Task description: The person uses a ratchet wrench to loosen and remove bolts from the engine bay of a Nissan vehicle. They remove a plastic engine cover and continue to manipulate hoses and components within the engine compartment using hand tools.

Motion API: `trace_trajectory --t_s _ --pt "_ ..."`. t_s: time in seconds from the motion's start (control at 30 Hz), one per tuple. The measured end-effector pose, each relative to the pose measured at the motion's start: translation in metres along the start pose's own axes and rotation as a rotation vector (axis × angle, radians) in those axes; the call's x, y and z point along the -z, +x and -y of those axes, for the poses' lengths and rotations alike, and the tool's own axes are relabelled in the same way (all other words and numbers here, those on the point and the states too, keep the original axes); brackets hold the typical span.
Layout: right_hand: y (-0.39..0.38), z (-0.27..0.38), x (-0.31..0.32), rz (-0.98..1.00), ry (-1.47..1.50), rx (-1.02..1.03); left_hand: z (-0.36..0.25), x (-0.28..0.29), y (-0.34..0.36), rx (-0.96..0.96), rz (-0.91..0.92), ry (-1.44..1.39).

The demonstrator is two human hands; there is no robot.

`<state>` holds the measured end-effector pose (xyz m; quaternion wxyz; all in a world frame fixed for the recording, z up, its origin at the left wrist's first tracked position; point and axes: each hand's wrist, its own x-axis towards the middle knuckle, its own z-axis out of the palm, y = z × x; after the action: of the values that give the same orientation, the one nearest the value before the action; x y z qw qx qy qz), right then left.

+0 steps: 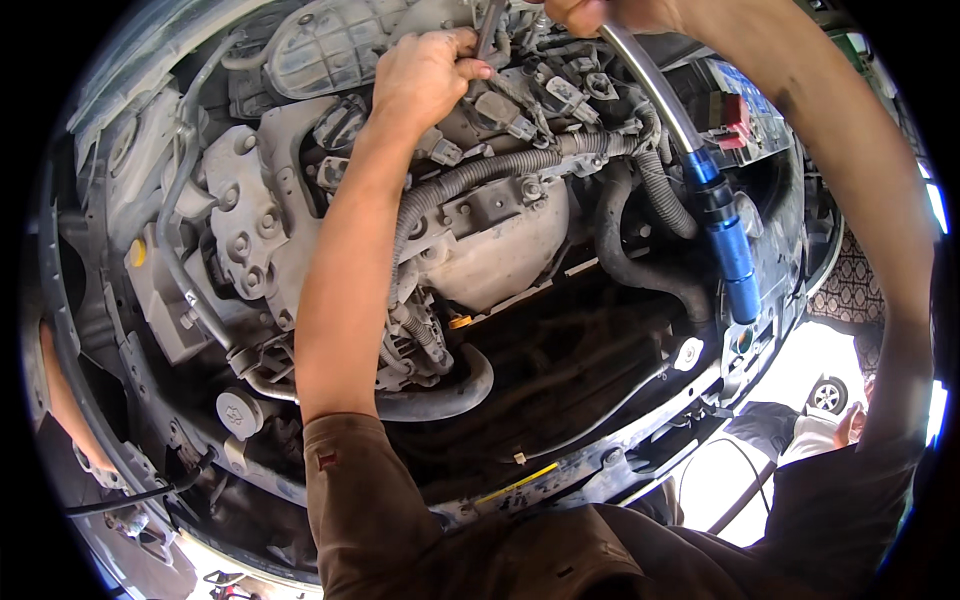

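Note:
My left hand (425,80) reaches over the engine with thumb and fingers pinched round a slim dark metal bar (490,28). The bar's upper end runs out of the picture. At the top edge my right hand (625,12), partly cut off, is closed at the upper end of a long tool, a shiny metal shaft (655,90) with a blue grip (733,262). The grip hangs down toward the front of the engine bay. What the tool's head bears on cannot be seen. Just below my left hand lie several ignition coils (503,115) on the engine.
A ribbed hose (480,170) crosses before the engine (500,245). At right is a battery with a red terminal cover (735,115). A radiator cap (688,353) and a washer cap (240,412) sit near the front. Another person (820,435) is at lower right near a wheel (828,395).

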<state>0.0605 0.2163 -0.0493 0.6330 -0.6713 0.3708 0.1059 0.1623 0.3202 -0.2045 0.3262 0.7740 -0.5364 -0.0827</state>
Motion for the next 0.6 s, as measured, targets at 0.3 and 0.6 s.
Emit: trace_trajectory --t_s 0.3,0.6 --pt "0.004 -0.006 -0.001 -0.124 0.162 -0.01 0.015 -0.015 0.006 -0.117 -0.02 -0.031" --pt "0.014 -0.008 -0.013 -0.456 -0.867 0.296 0.023 -0.02 0.003 -0.193 -0.105 -0.151"
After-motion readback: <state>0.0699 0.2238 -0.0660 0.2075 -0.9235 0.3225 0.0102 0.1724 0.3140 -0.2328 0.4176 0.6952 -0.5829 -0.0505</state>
